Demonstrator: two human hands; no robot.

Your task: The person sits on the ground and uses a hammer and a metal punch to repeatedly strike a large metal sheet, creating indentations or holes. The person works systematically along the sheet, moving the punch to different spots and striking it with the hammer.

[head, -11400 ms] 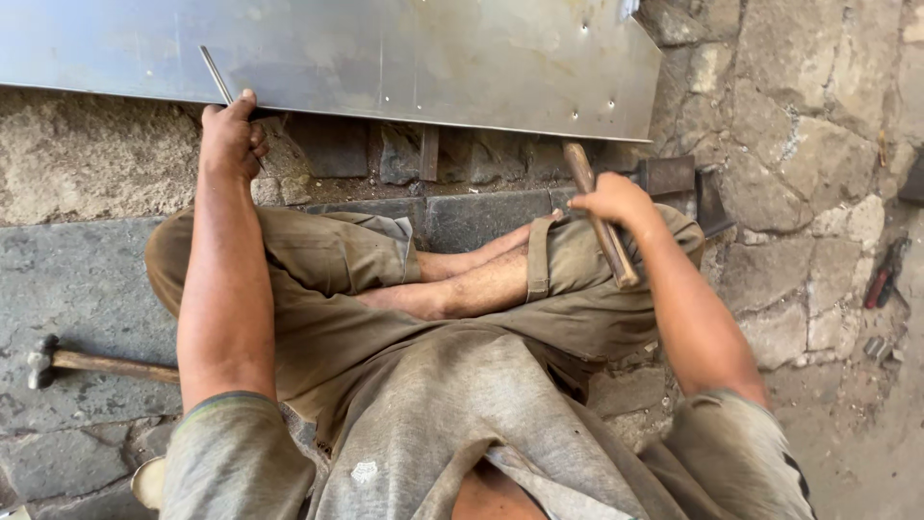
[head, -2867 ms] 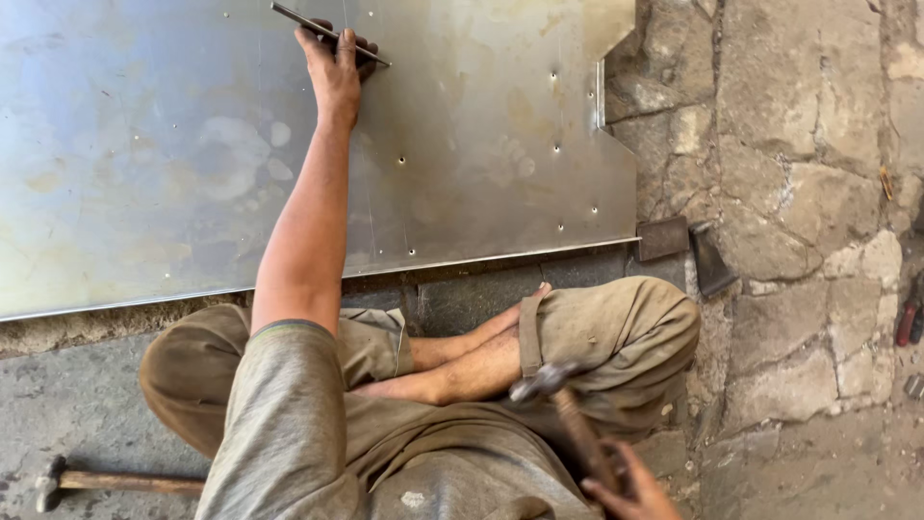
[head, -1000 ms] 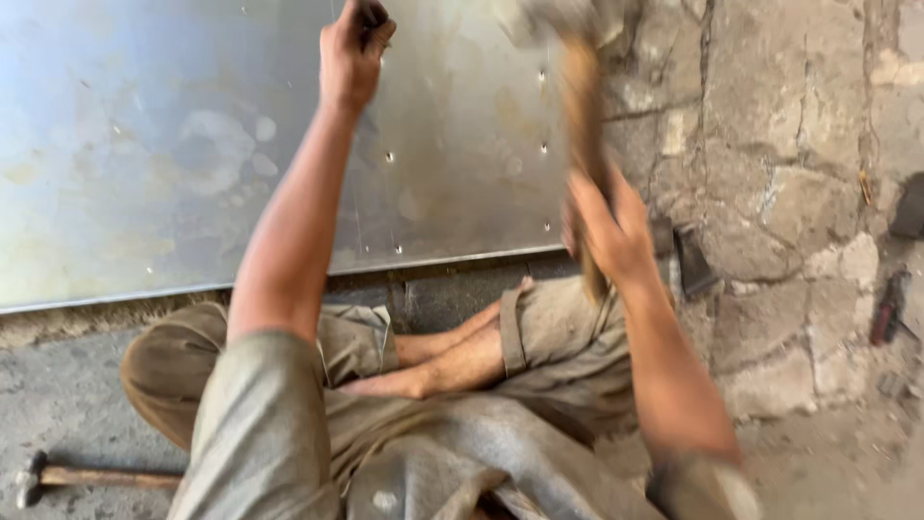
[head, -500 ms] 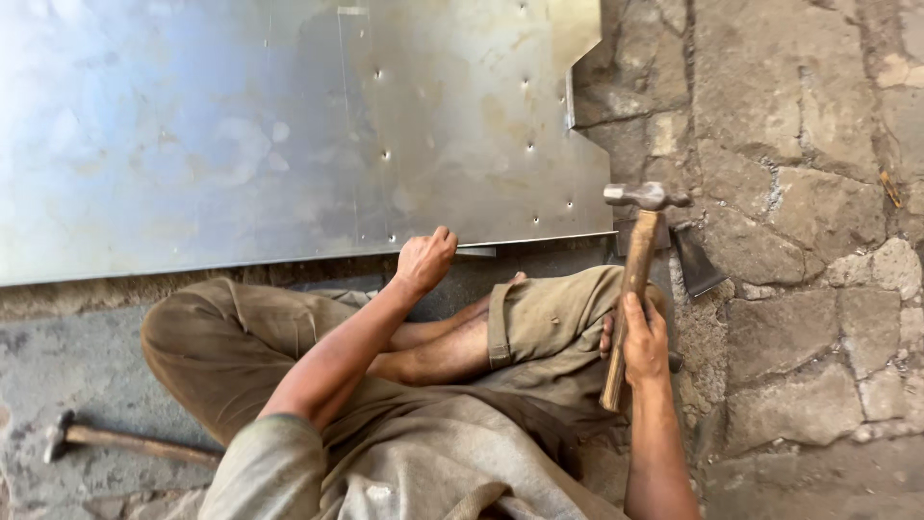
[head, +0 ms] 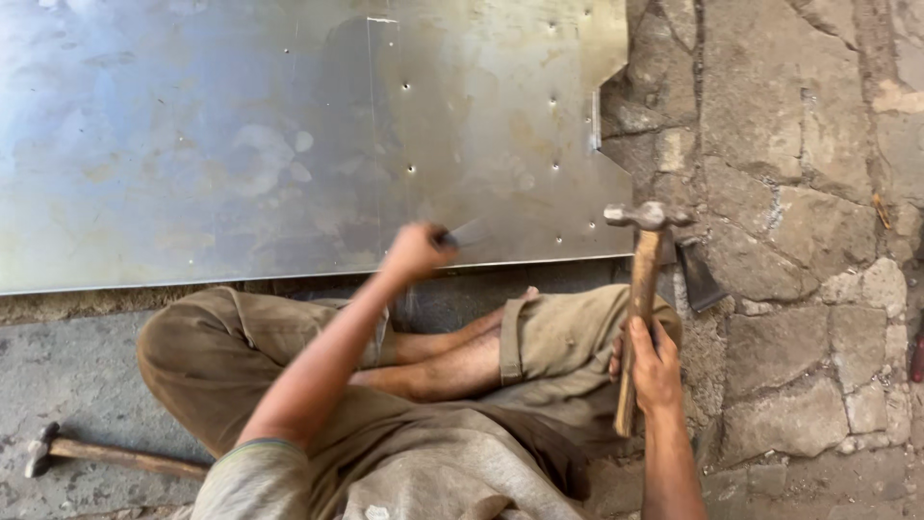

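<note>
While right hand (head: pixel 656 361) grips upright hammer (head: pixel 643 289), left hand (head: pixel 416 252) clutches blurred chisel (head: pixel 464 234).

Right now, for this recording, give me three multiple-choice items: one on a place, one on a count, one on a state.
1. Where does the spare wooden-handled hammer lie?
A. on the grey stone floor beside the left knee
B. on the large shiny metal sheet
C. in the lap

2. How many hammers show?
A. one
B. two
C. three

3. How does the right hand hold its wooden-handled steel-headed hammer?
A. flat on the floor
B. head pointing down
C. upright, head up

Answers: 1 A, it rests on stone at lower left. 2 B, one held, one lying. 3 C, the head stands above the fist, while the left hand grips a blurred thin metal tool.
</note>
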